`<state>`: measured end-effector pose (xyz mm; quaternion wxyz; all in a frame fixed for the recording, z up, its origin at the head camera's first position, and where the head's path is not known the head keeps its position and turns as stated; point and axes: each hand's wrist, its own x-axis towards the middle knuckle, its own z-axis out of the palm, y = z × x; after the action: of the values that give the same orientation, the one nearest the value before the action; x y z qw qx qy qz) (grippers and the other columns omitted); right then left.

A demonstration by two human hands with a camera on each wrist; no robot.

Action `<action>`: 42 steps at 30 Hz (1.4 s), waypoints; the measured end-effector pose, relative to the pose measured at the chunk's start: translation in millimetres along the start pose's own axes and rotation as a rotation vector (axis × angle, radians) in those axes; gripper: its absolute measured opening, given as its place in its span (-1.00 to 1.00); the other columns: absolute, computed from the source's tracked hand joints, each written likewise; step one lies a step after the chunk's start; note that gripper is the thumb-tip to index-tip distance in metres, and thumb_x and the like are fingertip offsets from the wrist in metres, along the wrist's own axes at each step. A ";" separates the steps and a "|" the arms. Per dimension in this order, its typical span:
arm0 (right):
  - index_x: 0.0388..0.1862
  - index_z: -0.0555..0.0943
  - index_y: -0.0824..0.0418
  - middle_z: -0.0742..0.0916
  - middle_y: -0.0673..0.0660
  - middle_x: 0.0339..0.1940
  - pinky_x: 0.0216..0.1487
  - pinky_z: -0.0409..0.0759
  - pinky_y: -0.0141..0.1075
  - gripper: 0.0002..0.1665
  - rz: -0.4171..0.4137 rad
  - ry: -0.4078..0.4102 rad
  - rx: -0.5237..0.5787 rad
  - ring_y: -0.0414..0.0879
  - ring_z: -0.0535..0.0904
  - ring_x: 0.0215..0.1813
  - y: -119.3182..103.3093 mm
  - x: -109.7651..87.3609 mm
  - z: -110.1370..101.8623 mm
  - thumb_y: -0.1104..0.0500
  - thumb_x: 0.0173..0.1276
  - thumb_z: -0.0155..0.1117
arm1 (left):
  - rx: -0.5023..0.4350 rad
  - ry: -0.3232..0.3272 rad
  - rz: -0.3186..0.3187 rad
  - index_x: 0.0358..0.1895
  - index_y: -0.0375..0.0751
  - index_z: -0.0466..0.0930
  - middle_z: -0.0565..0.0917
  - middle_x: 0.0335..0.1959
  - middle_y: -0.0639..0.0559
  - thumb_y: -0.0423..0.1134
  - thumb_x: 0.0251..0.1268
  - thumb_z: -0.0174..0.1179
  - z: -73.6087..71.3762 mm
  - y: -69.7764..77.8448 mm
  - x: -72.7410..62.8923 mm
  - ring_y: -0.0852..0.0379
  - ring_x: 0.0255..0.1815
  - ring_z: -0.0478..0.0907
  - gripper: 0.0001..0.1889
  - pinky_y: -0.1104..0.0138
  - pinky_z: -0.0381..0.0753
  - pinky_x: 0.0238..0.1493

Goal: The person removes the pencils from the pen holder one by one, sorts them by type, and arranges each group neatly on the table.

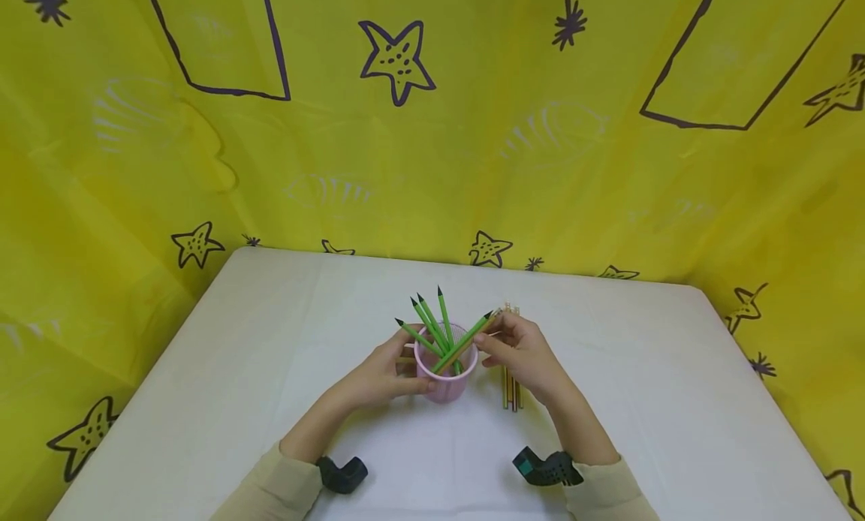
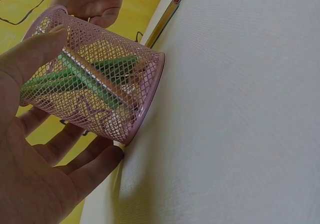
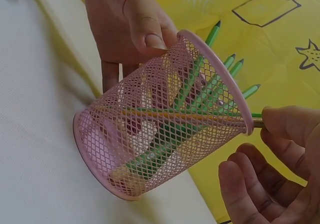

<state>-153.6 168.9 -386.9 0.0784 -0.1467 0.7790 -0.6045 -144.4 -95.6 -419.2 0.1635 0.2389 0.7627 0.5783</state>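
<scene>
A pink mesh pencil cup (image 1: 446, 389) stands on the table. My left hand (image 1: 381, 372) holds it from the left, thumb on the near side and fingers around the far side. Several green pencils (image 1: 443, 311) with dark points upward lean inside. My right hand (image 1: 525, 353), at the cup's right rim, pinches a gold-coloured pencil (image 3: 150, 113) between thumb and fingers; its lower part slants down inside the cup, seen through the mesh. A green pencil lies right along it at the rim. Beneath the right hand, several gold-coloured pencils (image 1: 512, 395) lie on the table.
The table (image 1: 236, 401) has a white cover. Behind and at both sides hangs a yellow cloth (image 1: 432, 161) with drawn stars. A dark wrist device (image 1: 343, 476) sits at the left cuff, another dark device (image 1: 547, 468) at the right.
</scene>
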 end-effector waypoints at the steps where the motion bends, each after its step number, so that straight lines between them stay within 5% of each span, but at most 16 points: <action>1: -0.08 0.54 0.37 0.68 0.27 -0.10 -0.21 0.77 -0.21 -0.77 -0.002 0.003 -0.002 0.17 0.67 -0.08 -0.4 -0.2 -0.4 0.22 0.43 0.28 | -0.001 0.000 0.000 0.46 -0.07 0.13 0.42 0.34 -0.13 -0.23 0.21 0.42 0.0 0.4 -0.1 -0.18 0.31 0.49 -0.19 0.08 0.54 0.30; 5: -0.09 0.54 0.37 0.68 0.30 -0.08 -0.19 0.77 -0.20 -0.78 -0.008 0.013 0.001 0.27 0.66 -0.03 -3.4 -1.8 -3.5 0.22 0.44 0.27 | -0.001 -0.004 0.005 0.46 -0.05 0.13 0.40 0.36 -0.11 -0.24 0.20 0.42 0.0 1.9 0.1 -0.16 0.31 0.50 -0.18 0.11 0.55 0.29; 20: -0.07 0.52 0.36 0.68 0.14 -0.14 -0.18 0.77 -0.22 -0.77 -0.070 0.090 0.026 -0.10 0.65 -0.14 -18.8 -5.9 -21.1 0.21 0.46 0.26 | 0.007 -0.016 0.002 0.46 -0.02 0.13 0.40 0.36 -0.10 -0.23 0.19 0.43 -3.7 5.9 2.4 -0.17 0.32 0.48 -0.18 0.10 0.55 0.30; 32: -0.02 0.54 0.33 0.68 0.11 -0.11 -0.12 0.77 -0.22 -0.70 -0.032 0.132 0.044 -0.03 0.65 -0.08 -23.0 -9.2 -27.3 0.13 0.46 0.28 | -0.003 -0.014 -0.008 0.46 -0.03 0.13 0.39 0.35 -0.09 -0.25 0.18 0.44 -3.7 3.2 0.7 -0.14 0.30 0.49 -0.17 0.12 0.54 0.31; 42: -0.08 0.53 0.32 0.71 0.07 -0.15 -0.14 0.77 -0.23 -0.79 -0.107 0.179 0.095 -0.05 0.68 -0.11 -24.1 -11.7 -32.9 0.19 0.47 0.25 | 0.004 -0.007 -0.005 0.44 0.01 0.14 0.40 0.34 -0.09 -0.24 0.19 0.44 -1.8 -0.5 1.5 -0.16 0.30 0.49 -0.18 0.08 0.54 0.30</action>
<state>-149.2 197.4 -355.9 -0.0171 -0.1296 0.7444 -0.6549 -146.7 -96.4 -419.1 0.1673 0.2395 0.7637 0.5756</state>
